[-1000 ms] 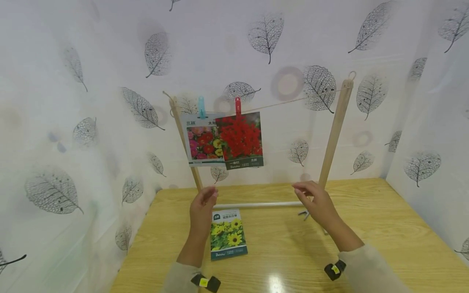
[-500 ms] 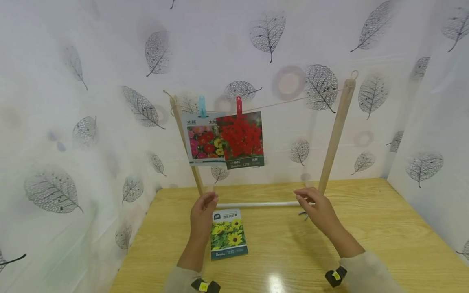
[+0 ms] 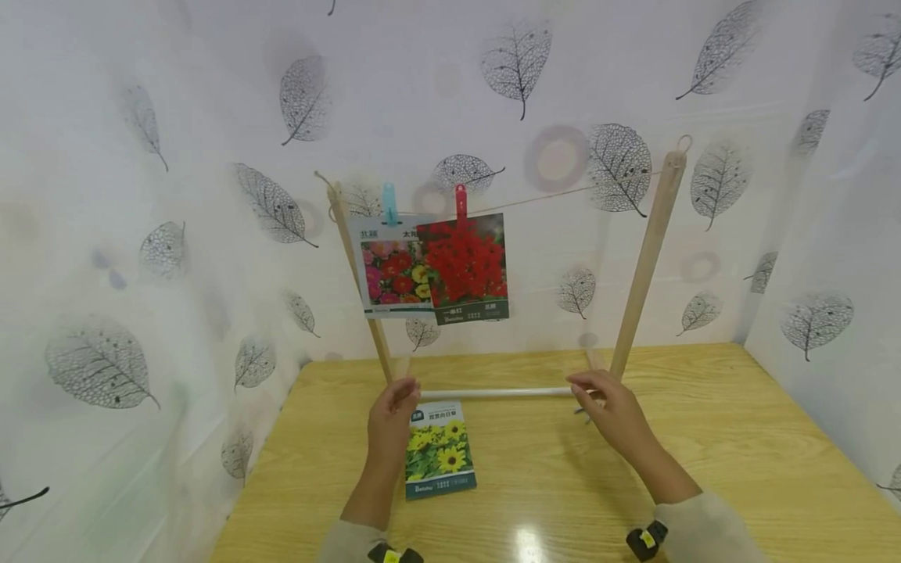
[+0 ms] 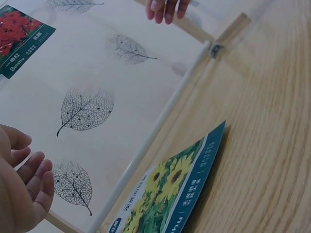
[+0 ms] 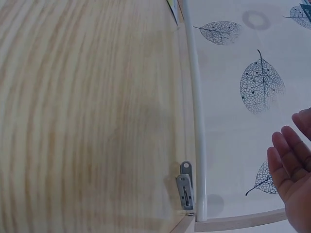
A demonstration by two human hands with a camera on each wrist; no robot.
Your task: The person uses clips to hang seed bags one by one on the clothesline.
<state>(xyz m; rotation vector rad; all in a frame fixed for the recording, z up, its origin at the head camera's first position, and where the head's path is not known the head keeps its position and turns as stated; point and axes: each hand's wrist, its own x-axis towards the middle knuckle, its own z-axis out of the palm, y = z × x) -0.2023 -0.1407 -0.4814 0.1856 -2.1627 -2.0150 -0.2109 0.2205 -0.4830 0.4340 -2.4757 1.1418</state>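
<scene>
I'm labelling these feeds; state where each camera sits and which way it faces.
Head: on the head, facing forward and down at the red-flower packet; left hand, right hand and sleeves show.
Left wrist: on that wrist, facing the sunflower packet and white rod; both hands show.
Right wrist: on that wrist, facing tabletop and metal bracket; right hand shows.
Both wrist views share the white rod.

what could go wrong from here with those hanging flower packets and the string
The red-flower packet hangs from just one red clip, so it might slip or swing. It overlaps the mixed-flower packet, so bumping one could shift both. The left hand and right hand are near the white bar; knocking it might set the string swaying.
</scene>
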